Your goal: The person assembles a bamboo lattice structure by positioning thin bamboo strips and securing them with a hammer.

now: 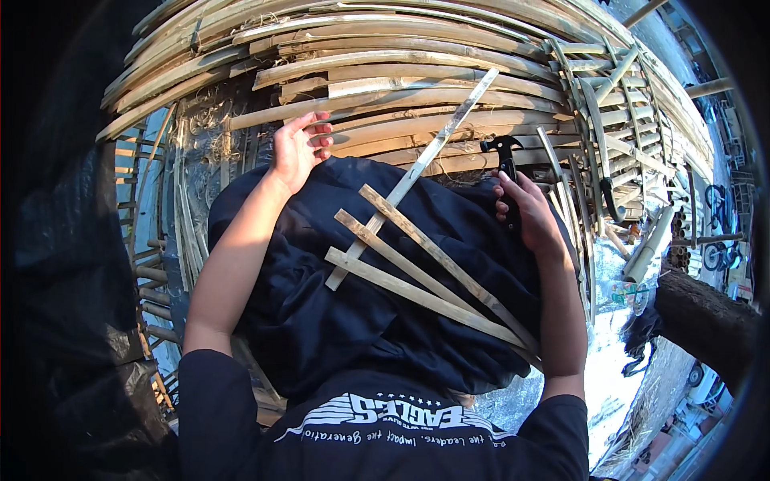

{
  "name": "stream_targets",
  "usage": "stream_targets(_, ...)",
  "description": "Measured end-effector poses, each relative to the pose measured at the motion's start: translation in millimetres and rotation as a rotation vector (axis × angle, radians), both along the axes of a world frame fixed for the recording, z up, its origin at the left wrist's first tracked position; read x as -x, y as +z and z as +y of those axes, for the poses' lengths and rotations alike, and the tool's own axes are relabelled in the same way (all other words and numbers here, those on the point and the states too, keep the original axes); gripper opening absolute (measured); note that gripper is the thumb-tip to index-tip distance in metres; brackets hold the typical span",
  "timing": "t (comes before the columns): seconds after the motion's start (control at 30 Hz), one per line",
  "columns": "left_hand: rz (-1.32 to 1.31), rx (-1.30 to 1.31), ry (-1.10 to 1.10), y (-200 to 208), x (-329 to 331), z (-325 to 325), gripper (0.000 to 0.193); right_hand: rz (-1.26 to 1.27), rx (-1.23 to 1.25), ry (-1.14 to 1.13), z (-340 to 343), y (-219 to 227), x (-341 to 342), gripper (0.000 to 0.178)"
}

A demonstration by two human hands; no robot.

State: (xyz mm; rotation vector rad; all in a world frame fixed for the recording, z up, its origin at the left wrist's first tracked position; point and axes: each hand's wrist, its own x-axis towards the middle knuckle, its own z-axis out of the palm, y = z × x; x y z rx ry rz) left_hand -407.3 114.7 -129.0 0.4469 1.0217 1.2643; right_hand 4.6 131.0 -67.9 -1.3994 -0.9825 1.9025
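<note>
My right hand is closed around the dark handle of a small claw hammer, its head pointing away from me. My left hand is raised at the far left edge of my lap, fingers loosely curled and apart, with nothing in it. Across the dark cloth on my lap lies a long pale bamboo strip, slanting from near left to far right. Three shorter bamboo strips fan out over its near part and converge toward my right forearm. Neither hand touches these strips.
Beyond my lap, many split bamboo lengths lie side by side. A bamboo lattice frame stands at the far right. A thick dark log juts in on the right, near shiny silvery sheeting. Dark sheeting hangs on the left.
</note>
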Motion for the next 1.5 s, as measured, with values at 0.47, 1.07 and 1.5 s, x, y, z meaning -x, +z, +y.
stream_targets(0.47,-0.281,-0.147,-2.401,163,-42,-227,0.03,0.017,0.003,0.005,4,2,6,0.021)
stream_targets(1.07,-0.485,-0.568,-2.097,161,-5,-207,0.023,0.028,0.005,-0.038,0,4,-4,0.021)
stream_targets(1.5,0.826,-0.137,-0.931,164,30,-58,0.026,0.065,-0.004,-0.023,1,5,-3,0.018)
